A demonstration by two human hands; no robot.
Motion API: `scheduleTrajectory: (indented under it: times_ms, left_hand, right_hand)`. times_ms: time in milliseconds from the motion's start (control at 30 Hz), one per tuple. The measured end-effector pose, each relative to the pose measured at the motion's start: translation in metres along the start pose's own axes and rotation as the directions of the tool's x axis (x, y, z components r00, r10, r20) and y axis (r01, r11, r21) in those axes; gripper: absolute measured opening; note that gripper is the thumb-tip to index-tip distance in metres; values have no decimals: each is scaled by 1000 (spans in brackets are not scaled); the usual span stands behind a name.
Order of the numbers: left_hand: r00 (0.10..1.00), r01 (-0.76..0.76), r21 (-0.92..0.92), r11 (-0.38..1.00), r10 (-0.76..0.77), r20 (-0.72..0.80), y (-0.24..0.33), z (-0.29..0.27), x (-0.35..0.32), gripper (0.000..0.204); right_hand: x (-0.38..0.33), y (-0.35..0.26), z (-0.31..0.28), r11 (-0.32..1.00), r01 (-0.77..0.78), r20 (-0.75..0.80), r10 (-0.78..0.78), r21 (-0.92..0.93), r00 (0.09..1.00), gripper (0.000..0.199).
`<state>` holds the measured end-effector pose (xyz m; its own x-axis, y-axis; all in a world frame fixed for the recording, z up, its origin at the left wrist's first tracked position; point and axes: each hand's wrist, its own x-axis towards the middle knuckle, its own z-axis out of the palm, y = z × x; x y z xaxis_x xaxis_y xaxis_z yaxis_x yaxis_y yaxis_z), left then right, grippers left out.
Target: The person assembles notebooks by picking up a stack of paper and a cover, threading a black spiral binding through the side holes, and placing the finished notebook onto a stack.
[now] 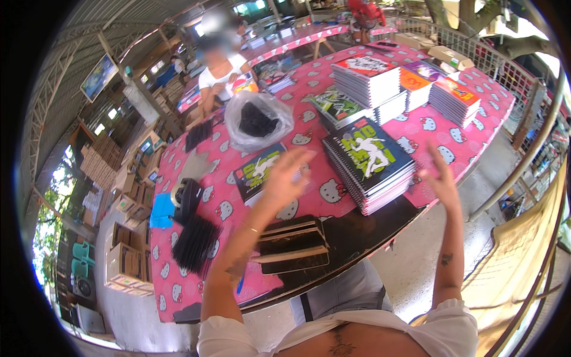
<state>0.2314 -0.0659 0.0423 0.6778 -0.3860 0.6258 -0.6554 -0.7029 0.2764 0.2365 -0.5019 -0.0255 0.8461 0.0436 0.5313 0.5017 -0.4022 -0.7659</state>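
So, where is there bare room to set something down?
The pink tablecloth is bare between its right edge and the rightmost notebook stack; a smaller patch lies between the tape dispenser and the single notebook. Crowded: around the other notebook stacks, and where a black bundle lies by the dispenser.

We're wearing a white top (443,336), gathered short sleeves (221,336); grey pants (345,291), dark stripes (306,308); thin bracelet (252,229), left forearm (242,250). Tattoos (341,347): chest (380,342), both forearms.

We see glossy covers on paper notebooks (370,156) | thin, crinkled plastic bag (236,122) | smooth, plastic-looking sheeting (259,289) over the table (372,233) | worn wooden block (295,249) | matt cardboard boxes (124,263) | hard plastic tape dispenser (189,199)
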Motion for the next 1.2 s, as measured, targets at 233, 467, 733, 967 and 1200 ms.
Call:
scheduleTrajectory:
  times_ms: [233, 467, 733, 967, 1200]
  left_hand:
    - [981, 169, 334, 928, -190, 32, -97, -51, -123, 27]
    - [982, 100, 435, 895, -19, -188, 40, -116, -46, 23]
    - [1000, 8, 283, 959, -13, 17, 101, -133, -61, 12]
    - [972, 168, 437, 884, -224, 78, 86, -121, -125, 22]
    - [359, 454, -631, 629, -777, -517, 65, -47, -209, 46]
  right_hand:
    - [-26, -148, 68, 959, 279, -199, -262, 59, 944, 38]
    - [-22, -143, 201, 931, 213, 45, -236, 297, 971, 66]
    - [-69, -116, 214, 781, -232, 378, -5, 580, 926, 35]
    - [-65, -150, 227, 913, 122, 275, -242, 390, 931, 44]
    - [-90, -133, 262, 753, -232, 353, 0, 616, 936, 76]
